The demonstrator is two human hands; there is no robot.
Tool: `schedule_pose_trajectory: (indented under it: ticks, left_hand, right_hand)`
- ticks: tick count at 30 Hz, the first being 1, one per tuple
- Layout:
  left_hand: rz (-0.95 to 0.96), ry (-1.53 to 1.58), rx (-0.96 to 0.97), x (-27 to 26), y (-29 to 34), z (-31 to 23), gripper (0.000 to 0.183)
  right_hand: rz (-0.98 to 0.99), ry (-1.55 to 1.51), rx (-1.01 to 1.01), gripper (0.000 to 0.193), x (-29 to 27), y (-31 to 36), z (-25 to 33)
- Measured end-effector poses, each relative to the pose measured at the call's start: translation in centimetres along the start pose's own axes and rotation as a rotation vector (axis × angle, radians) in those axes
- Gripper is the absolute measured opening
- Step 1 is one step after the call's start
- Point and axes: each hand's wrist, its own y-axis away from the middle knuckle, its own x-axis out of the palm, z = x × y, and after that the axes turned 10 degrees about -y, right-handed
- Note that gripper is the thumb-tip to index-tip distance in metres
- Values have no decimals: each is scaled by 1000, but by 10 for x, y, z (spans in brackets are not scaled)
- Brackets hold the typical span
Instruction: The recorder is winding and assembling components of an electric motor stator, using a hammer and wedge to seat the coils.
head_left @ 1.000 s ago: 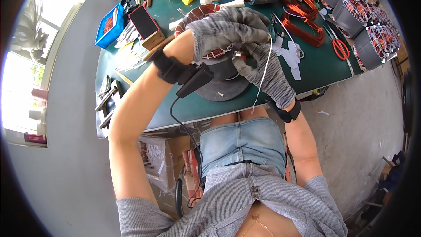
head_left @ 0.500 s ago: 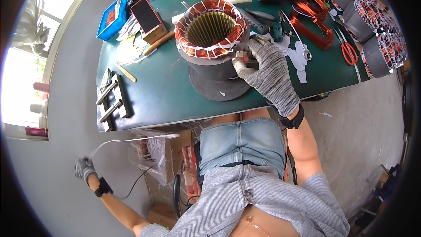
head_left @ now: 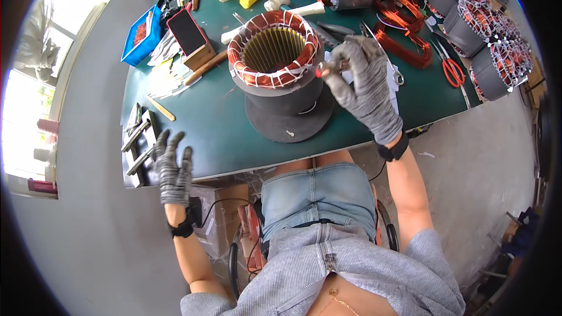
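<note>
Had the stator (head_left: 274, 77) at nine o'clock from the curled right grip (head_left: 364, 79) (couldn't tell if holding anything); held the left grip (head_left: 172, 167) spread.

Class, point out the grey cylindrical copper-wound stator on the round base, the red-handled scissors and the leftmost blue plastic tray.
Grey cylindrical copper-wound stator (head_left: 268, 79): head view, front of windings.
Red-handled scissors (head_left: 448, 64): head view, red handles.
Blue plastic tray (head_left: 140, 52): head view, near wall.

A motor-winding workshop: green workbench (head_left: 222, 126) with wound stator (head_left: 275, 58), copper coils (head_left: 401, 50), scissors (head_left: 447, 59).
</note>
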Motion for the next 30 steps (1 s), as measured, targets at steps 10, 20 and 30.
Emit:
schedule_pose_trajectory:
  ticks: [10,20,30]
  left_hand:
    - [29,93,34,83,23,-22,18]
    - [676,295,165,11,14,-10,29]
    - [80,43,376,73,9,-24,17]
  right_hand:
    - [30,-120,66,28,11,-6,11]
    - [-114,53,380,24,-33,77,-20]
    - [27,-31,253,36,3,11,19]
